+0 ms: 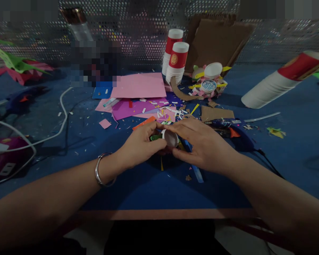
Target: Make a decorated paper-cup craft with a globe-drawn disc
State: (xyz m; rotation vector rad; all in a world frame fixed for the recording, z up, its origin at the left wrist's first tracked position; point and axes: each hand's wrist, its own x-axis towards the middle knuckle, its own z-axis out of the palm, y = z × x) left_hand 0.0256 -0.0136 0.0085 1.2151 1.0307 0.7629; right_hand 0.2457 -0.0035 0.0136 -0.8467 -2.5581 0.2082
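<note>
Between my two hands, above the table's near middle, is a small round white piece (pixel 170 138) that looks like a short cut-off paper cup, its hollow side facing me. My left hand (pixel 140 141) is closed on its left rim with the thumb in front. Curved around its right side is my right hand (pixel 202 143), the fingers touching it. A green thing (pixel 155 137) shows beside the left fingers; its kind is partly hidden. Just below the right hand lies a blue strip (pixel 197 173).
Paper scraps and pink sheets (pixel 139 85) lie beyond my hands. Farther back stand stacked paper cups (pixel 178 58), a decorated cup piece (pixel 209 85) and cardboard (pixel 215 46). A glue gun (pixel 240 136) lies right, another cup stack (pixel 273 85) leans there, and a white cable (pixel 65 113) curls left.
</note>
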